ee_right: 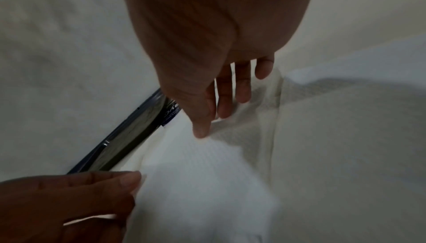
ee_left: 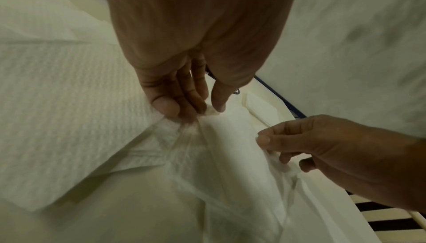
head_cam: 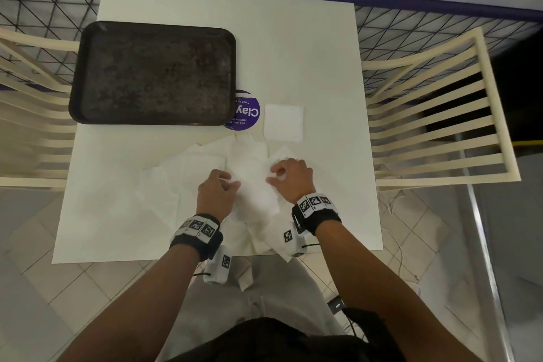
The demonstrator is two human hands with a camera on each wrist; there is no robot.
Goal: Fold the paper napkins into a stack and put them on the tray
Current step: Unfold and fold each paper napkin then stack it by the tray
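So there's a thin white paper napkin [head_cam: 253, 182] held up off the white square worktop [head_cam: 323, 53], long axis running roughly from the person out toward the far edge, near end drooping over the worktop's front edge. The left hand [head_cam: 216, 189] pinches its left edge between thumb and fingers, and the right hand [head_cam: 289, 176] has its right edge pinched the same way.

Only the head view shows the layout: a loose spread of unfolded white napkins [head_cam: 164, 182] under and left of the hands, one small folded white napkin square [head_cam: 283, 123] lying flat just beyond them. The dark rectangular metal tray [head_cam: 152, 73] at far left has nothing in it and overlaps a round purple sticker [head_cam: 248, 114].

The left wrist view shows the embossed dimple texture [ee_left: 69, 86] up close, and the right wrist one is pretty blurry.
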